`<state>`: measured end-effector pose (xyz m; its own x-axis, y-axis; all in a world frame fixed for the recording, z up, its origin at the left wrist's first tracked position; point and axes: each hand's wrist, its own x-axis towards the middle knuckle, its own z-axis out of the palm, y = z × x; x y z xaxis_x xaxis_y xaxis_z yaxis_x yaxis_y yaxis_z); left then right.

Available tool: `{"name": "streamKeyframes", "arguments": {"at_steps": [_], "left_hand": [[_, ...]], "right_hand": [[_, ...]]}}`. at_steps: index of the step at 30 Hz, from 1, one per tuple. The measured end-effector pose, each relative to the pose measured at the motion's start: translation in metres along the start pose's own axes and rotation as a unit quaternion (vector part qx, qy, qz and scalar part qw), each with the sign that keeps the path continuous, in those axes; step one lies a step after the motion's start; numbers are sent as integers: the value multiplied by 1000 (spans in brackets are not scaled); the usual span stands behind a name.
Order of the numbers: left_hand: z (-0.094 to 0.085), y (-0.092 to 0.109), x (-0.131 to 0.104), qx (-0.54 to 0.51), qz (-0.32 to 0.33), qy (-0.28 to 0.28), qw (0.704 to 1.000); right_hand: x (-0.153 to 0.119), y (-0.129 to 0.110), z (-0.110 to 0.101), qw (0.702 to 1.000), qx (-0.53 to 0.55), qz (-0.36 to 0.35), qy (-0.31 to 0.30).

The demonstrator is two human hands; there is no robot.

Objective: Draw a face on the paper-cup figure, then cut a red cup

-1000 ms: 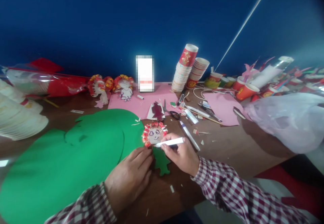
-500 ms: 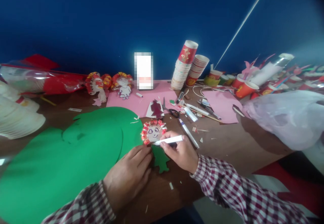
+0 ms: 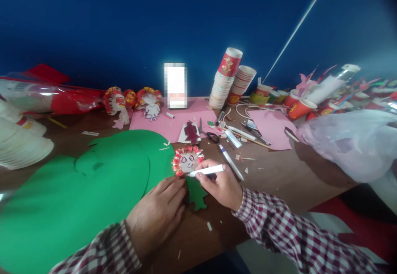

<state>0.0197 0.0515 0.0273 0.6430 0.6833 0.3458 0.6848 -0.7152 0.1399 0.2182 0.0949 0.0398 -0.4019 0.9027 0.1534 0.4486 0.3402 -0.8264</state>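
My right hand (image 3: pixel 225 187) is closed around a white marker (image 3: pixel 207 170), tip to the left at the chin of a paper doll (image 3: pixel 187 163). The doll has a round head with drawn eyes and smile, a frilly red, white and yellow rim, and a green body (image 3: pixel 196 194) cut from sheet material. Bent and pressed together, the fingers of my left hand (image 3: pixel 158 212) are closed at the doll's lower left edge, between head and body; their tips are partly hidden. The doll lies on the brown table beside a large green sheet (image 3: pixel 93 199).
Scissors (image 3: pixel 212 137), another marker (image 3: pixel 231 162), a glue tube (image 3: pixel 233 139) and paper scraps lie beyond my hands. Pink sheets (image 3: pixel 149 127), stacked paper cups (image 3: pixel 223 84) and more dolls (image 3: pixel 151 104) are at the back. A plastic bag (image 3: pixel 344 146) sits right.
The whole view has shifted very slightly. Both hands, the marker and the doll keep almost the same places.
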Motion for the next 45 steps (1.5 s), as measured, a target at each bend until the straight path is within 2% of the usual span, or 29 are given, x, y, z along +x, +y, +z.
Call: {"name": "streamKeyframes", "arguments": {"at_steps": [17,33,45], "left_hand": [[1,0,-2,-9,-13,-2,1000],[0,0,-1,5,1,-10,1000],[0,1,-4,12,-37,-24,999]], "right_hand": [[0,0,1,1000,-7,2,2],[-1,2,1,1000,-8,5,4],[-1,3,0,1000,-5,-5,8]]}}
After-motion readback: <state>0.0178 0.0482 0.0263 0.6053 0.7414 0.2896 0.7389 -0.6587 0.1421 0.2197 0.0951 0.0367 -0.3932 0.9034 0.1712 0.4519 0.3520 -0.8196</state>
